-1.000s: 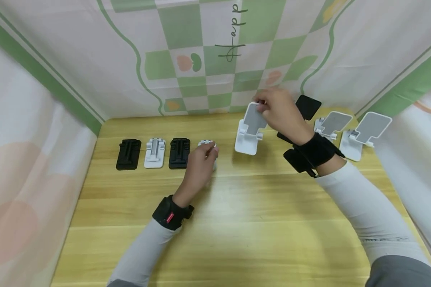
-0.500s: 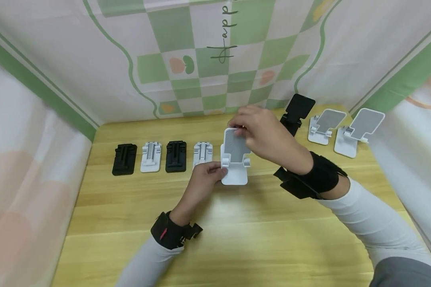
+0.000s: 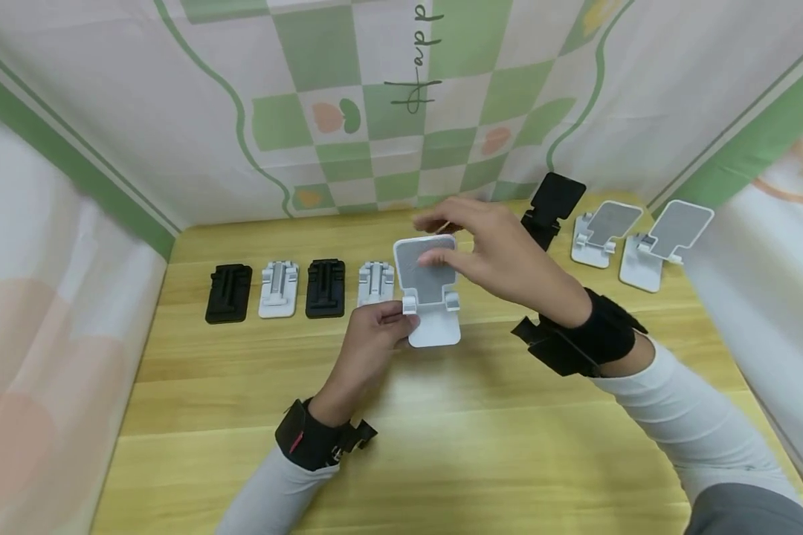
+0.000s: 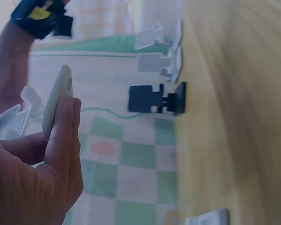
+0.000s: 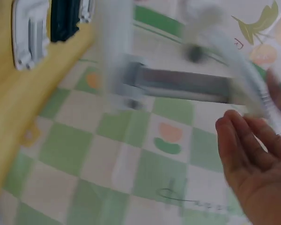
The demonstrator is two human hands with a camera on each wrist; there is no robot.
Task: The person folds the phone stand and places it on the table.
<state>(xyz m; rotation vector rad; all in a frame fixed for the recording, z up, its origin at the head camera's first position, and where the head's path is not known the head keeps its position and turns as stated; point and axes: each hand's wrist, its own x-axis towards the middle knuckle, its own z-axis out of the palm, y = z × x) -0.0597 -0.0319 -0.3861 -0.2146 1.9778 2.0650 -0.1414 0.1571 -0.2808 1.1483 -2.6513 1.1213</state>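
Note:
My left hand (image 3: 373,334) pinches the base of a white phone stand (image 3: 435,327) between thumb and fingers. In the left wrist view, that base stands edge-on in the fingers. The stand is unfolded and lifted off the table, its grey-padded plate (image 3: 427,269) facing up toward me. My right hand (image 3: 491,249) is at the plate's top, the thumb lying before the pad and the fairly straight fingers beyond the top edge. Whether the right thumb touches the pad is unclear. Blur softens the stand in the right wrist view. Behind it lies a folded white stand (image 3: 376,282), partly covered.
On the left, a folded black stand (image 3: 229,293), a folded white stand (image 3: 279,290) and another folded black stand (image 3: 326,288) lie in a row. Unfolded at the right are a black stand (image 3: 554,204) and two white stands (image 3: 605,227). A patterned curtain (image 3: 401,104) hangs behind the wooden table (image 3: 482,446).
The right hand has brought the white stand toward me and left, where the left hand took hold of its base. Since then the right fingers have spread from the plate's top edge.

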